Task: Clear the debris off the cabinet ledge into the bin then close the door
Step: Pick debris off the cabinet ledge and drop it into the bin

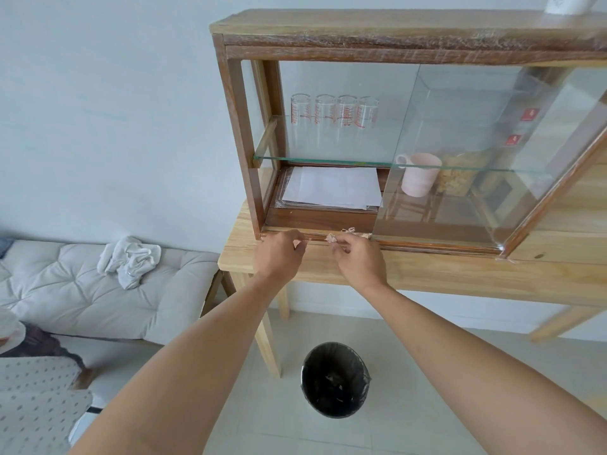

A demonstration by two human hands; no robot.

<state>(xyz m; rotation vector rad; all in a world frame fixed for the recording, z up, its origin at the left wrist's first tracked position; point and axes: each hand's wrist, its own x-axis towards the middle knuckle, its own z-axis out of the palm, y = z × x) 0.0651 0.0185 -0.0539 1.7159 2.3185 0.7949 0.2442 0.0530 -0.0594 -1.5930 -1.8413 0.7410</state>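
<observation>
A wooden cabinet with glass sides stands on a pale wooden table. Its sliding glass door is pushed to the right, leaving the left half open. Small pale scraps of debris lie on the front ledge. My right hand pinches a scrap of debris at the ledge. My left hand rests beside it at the ledge with its fingers curled; what they hold is hidden. A black-lined bin stands on the floor below, with some scraps inside.
Inside the cabinet are several glasses on a glass shelf, white papers and a pink mug. A grey cushioned bench with a white cloth stands to the left.
</observation>
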